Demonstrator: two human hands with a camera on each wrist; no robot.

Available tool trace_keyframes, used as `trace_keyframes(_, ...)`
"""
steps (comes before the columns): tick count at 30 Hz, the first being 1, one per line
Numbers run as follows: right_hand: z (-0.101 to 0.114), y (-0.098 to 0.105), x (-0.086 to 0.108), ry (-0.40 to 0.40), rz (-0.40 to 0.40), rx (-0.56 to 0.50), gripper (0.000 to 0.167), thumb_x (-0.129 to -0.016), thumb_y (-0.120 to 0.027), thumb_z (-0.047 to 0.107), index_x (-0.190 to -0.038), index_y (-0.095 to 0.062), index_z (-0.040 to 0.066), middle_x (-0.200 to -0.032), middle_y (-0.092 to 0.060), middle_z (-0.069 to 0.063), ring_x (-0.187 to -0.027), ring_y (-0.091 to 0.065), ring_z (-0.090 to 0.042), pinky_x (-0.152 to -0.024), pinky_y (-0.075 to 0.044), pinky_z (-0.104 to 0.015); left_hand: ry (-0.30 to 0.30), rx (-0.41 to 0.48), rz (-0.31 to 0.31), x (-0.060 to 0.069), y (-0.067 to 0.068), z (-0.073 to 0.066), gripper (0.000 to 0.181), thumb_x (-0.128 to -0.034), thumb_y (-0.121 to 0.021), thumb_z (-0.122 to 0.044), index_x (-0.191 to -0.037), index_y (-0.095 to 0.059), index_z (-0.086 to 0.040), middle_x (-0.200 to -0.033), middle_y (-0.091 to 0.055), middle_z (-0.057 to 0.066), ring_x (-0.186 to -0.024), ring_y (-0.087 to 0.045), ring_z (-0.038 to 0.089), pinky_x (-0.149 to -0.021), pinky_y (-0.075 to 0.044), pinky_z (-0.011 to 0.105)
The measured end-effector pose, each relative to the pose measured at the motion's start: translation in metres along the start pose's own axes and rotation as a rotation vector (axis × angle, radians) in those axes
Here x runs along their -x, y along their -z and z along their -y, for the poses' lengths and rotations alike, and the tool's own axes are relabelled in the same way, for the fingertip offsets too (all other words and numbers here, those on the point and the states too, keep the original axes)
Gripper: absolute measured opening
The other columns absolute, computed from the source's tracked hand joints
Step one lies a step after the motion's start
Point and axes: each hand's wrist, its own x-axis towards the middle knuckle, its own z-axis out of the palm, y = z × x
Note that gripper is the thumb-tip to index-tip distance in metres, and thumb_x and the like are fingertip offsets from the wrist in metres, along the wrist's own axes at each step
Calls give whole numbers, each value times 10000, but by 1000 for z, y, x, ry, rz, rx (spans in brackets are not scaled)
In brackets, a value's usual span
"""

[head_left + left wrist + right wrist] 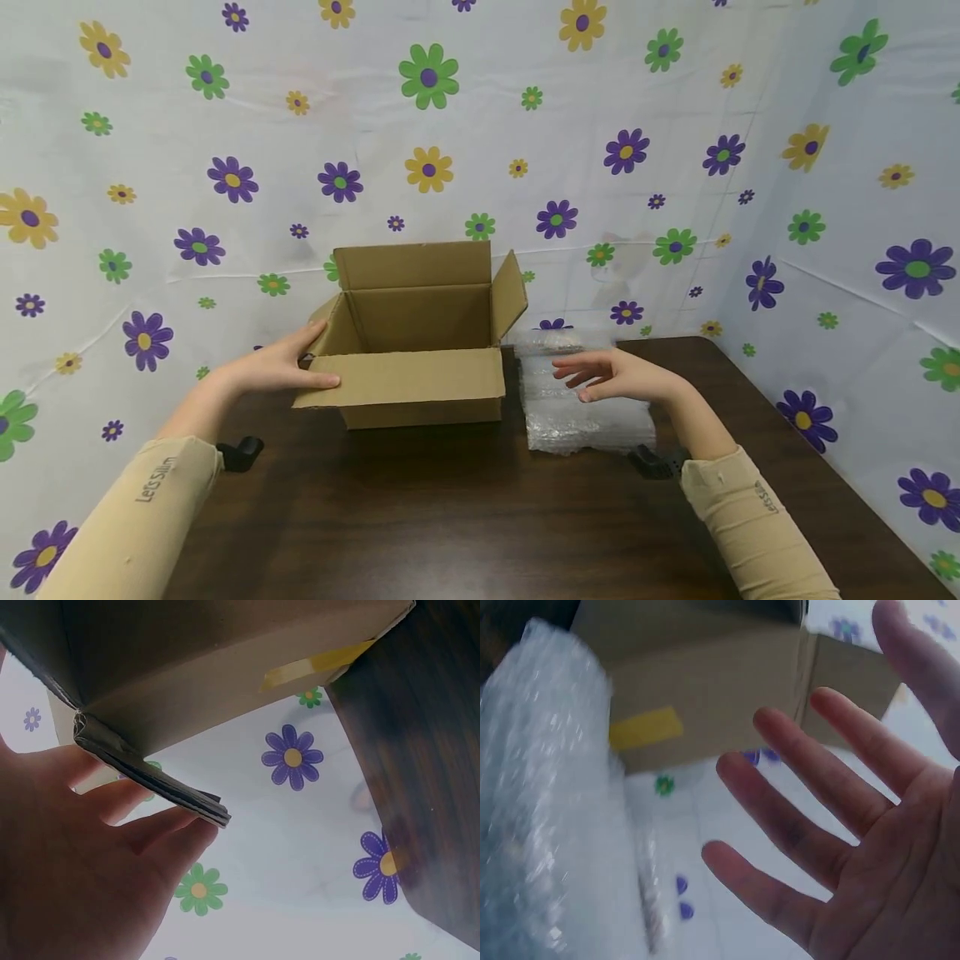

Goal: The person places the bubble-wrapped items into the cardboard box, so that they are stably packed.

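An open cardboard box (420,412) stands on the table, its flaps spread outward. At its left side, my left hand (273,362) holds the box by the flaps. The thumb lies over the front flap, while the other fingers reach behind the left flap (161,784). To the right of the box, my right hand (626,375) hovers over a folded sheet of bubble wrap (577,429). Its fingers (802,825) are spread and relaxed, holding nothing. The right wrist view shows the bubble wrap (547,802) beside that hand, apart from the fingers.
The dark wooden table (450,517) runs beneath everything. Behind it and on the right hang white flowered sheets (480,108). Yellow tape (322,664) is stuck along the box's lower edge. A black wrist strap (656,462) sits at the right wrist.
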Motion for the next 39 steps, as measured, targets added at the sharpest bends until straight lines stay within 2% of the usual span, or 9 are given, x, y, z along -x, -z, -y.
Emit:
trace_keyframes(4,-18,-1,7,-67,-74,73,569,-919,-676,153,-1426,-462,8,-1358,-500,-282,-1208,-487,-492,-895,-519,-381,-4,1,-1,-2,0,0,1055,-855,-714,-408,-1541,-35,17,-1571,-28,293,-1419,-46,492,-1074,-146,672)
trace_keyframes(9,-36,-3,10,-140,-112,152,581,-907,-697,212,-1401,-486,-9,-1331,-535,-257,-1188,-519,-445,-860,-529,-396,-6,1,-9,-1,0,1,1051,-854,-716,-399,-1543,-35,10,-1575,-35,284,-1422,-57,482,-1078,-150,664)
trace_keyframes(14,-43,-4,10,-158,-146,195,575,-896,-708,219,-1379,-507,-21,-1294,-570,-235,-1154,-543,-431,-838,-533,-428,-9,13,-8,-1,0,2,1047,-859,-712,-397,-1545,-30,3,-1576,-29,282,-1421,-52,486,-1073,-151,672)
trace_keyframes(20,-49,-6,12,-201,-159,231,584,-877,-731,261,-1359,-537,-6,-1262,-591,-216,-1125,-557,-401,-820,-534,-412,-5,9,-7,-2,-1,5,1047,-862,-706,-408,-1546,-27,-1,-1576,-22,282,-1420,-46,490,-1072,-150,674)
trace_keyframes(27,-55,-9,9,-187,-142,302,565,-857,-751,266,-1310,-575,-21,-1212,-622,-189,-1082,-561,-378,-839,-512,-453,-4,-1,-15,-4,-1,6,1053,-860,-707,-415,-1548,-19,-11,-1579,-21,276,-1425,-52,477,-1085,-150,655)
trace_keyframes(39,-53,-21,3,-193,-131,435,612,-750,-835,279,-1270,-631,29,-1231,-616,-127,-1108,-557,-336,-911,-467,-513,9,7,-1,-3,0,4,1054,-859,-710,-403,-1544,-22,5,-1571,-20,296,-1417,-45,496,-1074,-146,673)
